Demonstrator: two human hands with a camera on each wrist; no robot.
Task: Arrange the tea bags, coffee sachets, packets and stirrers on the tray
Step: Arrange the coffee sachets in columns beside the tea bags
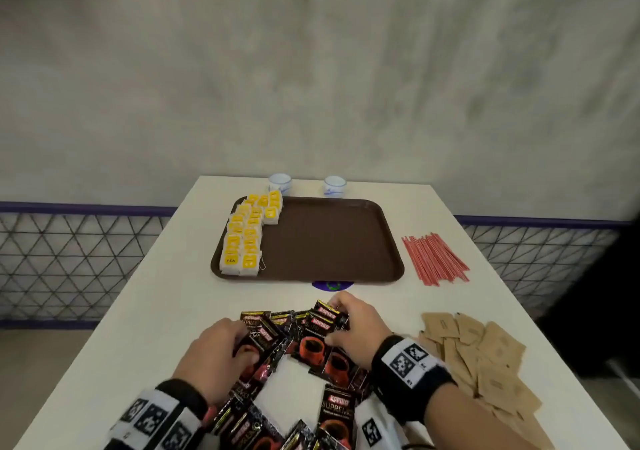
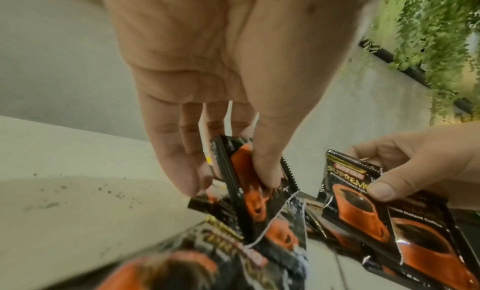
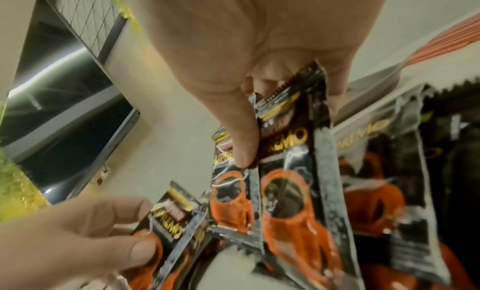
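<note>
Head view first: my left hand [image 1: 221, 356] and my right hand [image 1: 353, 328] are both down in the spread of black coffee sachets [image 1: 298, 339] at the near end of the white table [image 1: 166, 304], each with fingers curled round a few of them. Beyond my hands sits the brown tray [image 1: 332, 242], with the yellow-labelled tea bags [image 1: 247, 238] lined up in rows along its left side. To the right of the tray, on the table, lies a bundle of red stirrers [image 1: 434, 259], and nearer to me on the right is a loose heap of brown packets [image 1: 485, 349]. Two small white cups [image 1: 280, 183] stand behind the tray's far edge. Left wrist view: my left hand [image 2: 207, 78] pinches a sachet [image 2: 241, 181] standing on edge, thumb on its printed face and the other fingers behind it, with more sachets lying under it; my right hand [image 2: 420, 162] shows at the right, thumb pressed on the front of another sachet [image 2: 348, 191]. Right wrist view: my right hand [image 3: 254, 58] grips a small fan of sachets [image 3: 288, 171] by their top ends, thumb laid across the front; my left hand [image 3: 78, 237] is at the lower left, thumb and fingers closed on a sachet [image 3: 168, 218], and the red stirrers [image 3: 446, 43] show blurred at the upper right.
</note>
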